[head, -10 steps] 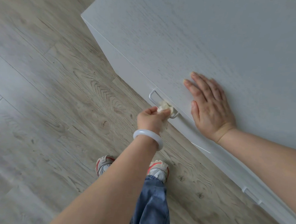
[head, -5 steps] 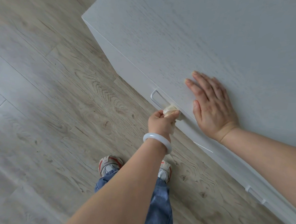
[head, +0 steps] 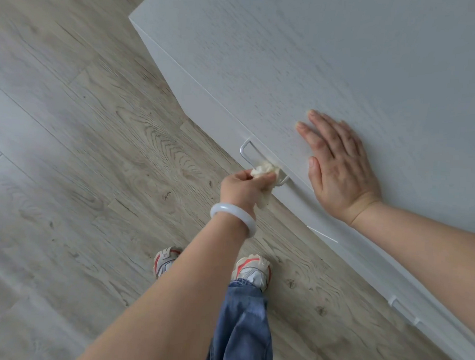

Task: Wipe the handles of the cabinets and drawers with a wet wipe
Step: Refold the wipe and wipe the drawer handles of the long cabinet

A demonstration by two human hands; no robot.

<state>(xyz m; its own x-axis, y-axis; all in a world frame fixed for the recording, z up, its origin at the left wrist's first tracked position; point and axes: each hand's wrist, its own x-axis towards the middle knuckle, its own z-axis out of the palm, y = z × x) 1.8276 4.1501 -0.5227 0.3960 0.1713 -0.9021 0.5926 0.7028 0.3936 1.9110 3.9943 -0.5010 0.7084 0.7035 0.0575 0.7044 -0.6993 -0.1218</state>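
Wet wipe (head: pixel 264 170) back mid-handle (head: pixel 246 152).

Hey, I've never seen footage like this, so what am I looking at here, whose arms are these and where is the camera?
No machine here: a person wears a camera on the head, looking down at their own arms. The left hand, with a white bangle on its wrist, pinches a crumpled wet wipe against a metal handle on the front of a white cabinet. The right hand lies flat on the cabinet's top. A second handle shows lower right. Below are the wooden floor, blue jeans and sneakers.
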